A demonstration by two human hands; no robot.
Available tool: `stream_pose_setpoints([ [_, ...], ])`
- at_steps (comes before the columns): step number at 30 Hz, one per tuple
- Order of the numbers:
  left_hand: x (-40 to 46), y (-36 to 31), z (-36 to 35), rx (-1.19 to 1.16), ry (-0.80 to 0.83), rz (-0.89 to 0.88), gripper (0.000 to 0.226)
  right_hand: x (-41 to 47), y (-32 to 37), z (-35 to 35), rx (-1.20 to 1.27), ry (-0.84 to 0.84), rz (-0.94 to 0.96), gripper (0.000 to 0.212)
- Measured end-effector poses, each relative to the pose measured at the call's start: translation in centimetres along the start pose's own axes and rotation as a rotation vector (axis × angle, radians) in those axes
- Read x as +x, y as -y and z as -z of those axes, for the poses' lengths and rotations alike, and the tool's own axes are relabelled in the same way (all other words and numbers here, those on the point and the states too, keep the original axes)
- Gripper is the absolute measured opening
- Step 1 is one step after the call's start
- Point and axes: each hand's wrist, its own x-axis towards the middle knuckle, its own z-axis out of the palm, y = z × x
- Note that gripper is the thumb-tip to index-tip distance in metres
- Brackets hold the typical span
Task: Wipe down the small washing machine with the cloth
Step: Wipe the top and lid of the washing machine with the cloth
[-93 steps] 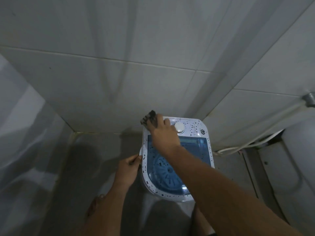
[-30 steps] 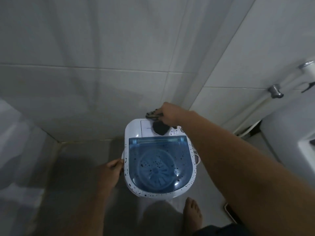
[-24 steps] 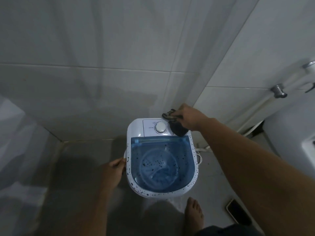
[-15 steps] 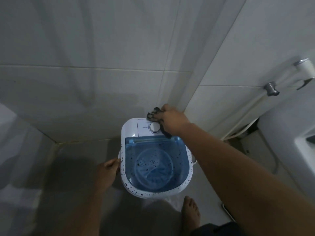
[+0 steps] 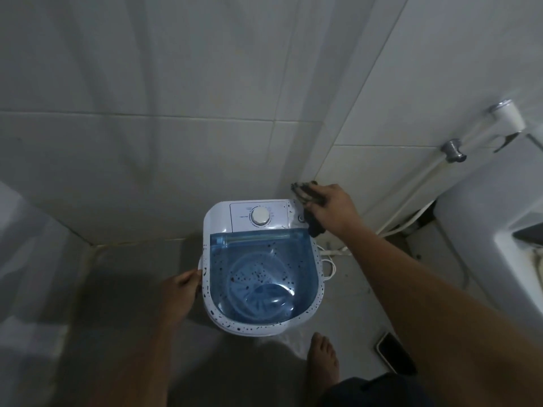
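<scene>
Head view: right hand (image 5: 333,211), cloth (image 5: 305,193), perhaps farther right.

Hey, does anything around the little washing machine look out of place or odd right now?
Two things. A phone lies flat on the bathroom floor right of the washing machine, close to a bare foot. Dark specks dot the machine's white rim and blue lid, so wiping isn't finished.

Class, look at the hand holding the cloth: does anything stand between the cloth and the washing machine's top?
Nothing visible does. The right hand holds the dark cloth at the washing machine's back right corner, beside the dial.
</scene>
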Motion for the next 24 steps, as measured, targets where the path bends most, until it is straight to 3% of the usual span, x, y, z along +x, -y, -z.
stream_pose_setpoints([
  [3,-0.6,-1.0,-0.2,-0.030,-0.005,0.004,0.023,-2.4,2.0,-3.5,-0.168,0.096,0.125,0.055],
  [8,-0.9,-1.0,0.0,-0.052,0.031,-0.005,0.028,-6.3,1.4,-7.2,-0.511,-0.116,0.316,0.050],
  [16,-1.0,-1.2,-0.4,-0.082,-0.003,0.024,0.020,-0.8,3.5,-5.4,-0.389,0.054,-0.075,0.066],
  [20,-0.8,-1.1,-0.3,-0.098,0.001,0.042,0.025,-5.3,3.2,-6.0,-0.471,0.054,0.011,0.074],
  [24,-1.0,-1.5,-0.2,-0.112,0.028,0.045,0.026,-8.6,2.8,-6.1,-0.556,0.094,0.105,0.068],
])
